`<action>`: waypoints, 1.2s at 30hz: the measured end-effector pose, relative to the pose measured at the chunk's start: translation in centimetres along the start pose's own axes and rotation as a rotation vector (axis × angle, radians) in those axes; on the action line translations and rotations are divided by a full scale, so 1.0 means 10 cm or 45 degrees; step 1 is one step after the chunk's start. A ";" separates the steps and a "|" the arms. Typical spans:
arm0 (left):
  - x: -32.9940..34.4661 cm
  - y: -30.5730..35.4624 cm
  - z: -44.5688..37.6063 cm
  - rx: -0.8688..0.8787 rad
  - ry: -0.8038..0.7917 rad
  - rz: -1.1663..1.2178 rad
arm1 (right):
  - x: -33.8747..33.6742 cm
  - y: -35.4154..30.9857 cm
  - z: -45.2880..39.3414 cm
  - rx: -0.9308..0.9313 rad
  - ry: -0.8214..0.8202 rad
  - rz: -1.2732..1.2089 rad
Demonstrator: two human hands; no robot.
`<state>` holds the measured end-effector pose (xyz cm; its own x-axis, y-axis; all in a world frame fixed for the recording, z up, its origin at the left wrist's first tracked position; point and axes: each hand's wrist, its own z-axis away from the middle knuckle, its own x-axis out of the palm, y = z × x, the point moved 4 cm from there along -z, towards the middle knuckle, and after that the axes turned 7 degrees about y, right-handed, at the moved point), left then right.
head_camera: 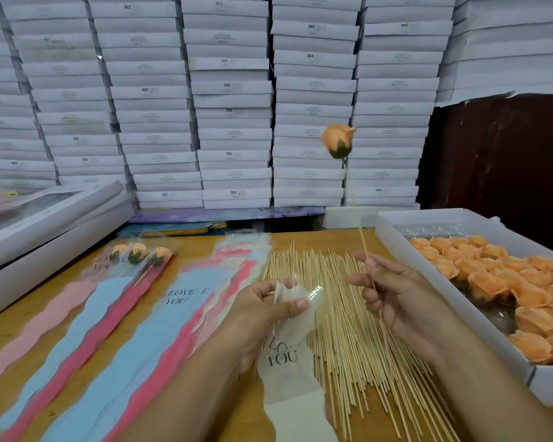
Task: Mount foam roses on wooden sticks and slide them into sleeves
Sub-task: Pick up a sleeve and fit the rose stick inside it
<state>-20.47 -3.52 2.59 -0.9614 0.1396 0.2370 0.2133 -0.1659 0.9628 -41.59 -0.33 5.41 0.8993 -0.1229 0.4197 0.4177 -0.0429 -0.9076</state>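
Note:
My right hand [387, 288] pinches a thin wooden stick [353, 202] near its lower end and holds it upright. An orange foam rose [338, 140] with a green base sits on the stick's top. My left hand [265, 309] grips the top of a white translucent sleeve [288, 371] printed "LOVE YOU", which hangs down over the table. A heap of bare wooden sticks [342, 317] lies between and under my hands. Three sleeved roses [138, 253] lie at the back left.
A white box [393, 231] of loose orange foam roses [498, 282] stands at the right. Pink and blue sleeves [134, 320] lie spread across the wooden table's left side. Flat white boxes [45, 224] sit at the far left. Stacks of white cartons [230, 100] fill the background.

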 end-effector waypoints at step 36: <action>0.12 -0.05 0.09 0.011 -0.055 -0.174 | 0.58 -0.06 -0.27 -0.157 0.009 0.101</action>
<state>-21.62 -2.34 2.50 -0.9733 0.2025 0.1084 0.0822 -0.1340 0.9876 -37.03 -3.64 8.38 0.9276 -0.1379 0.3470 0.3260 -0.1542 -0.9327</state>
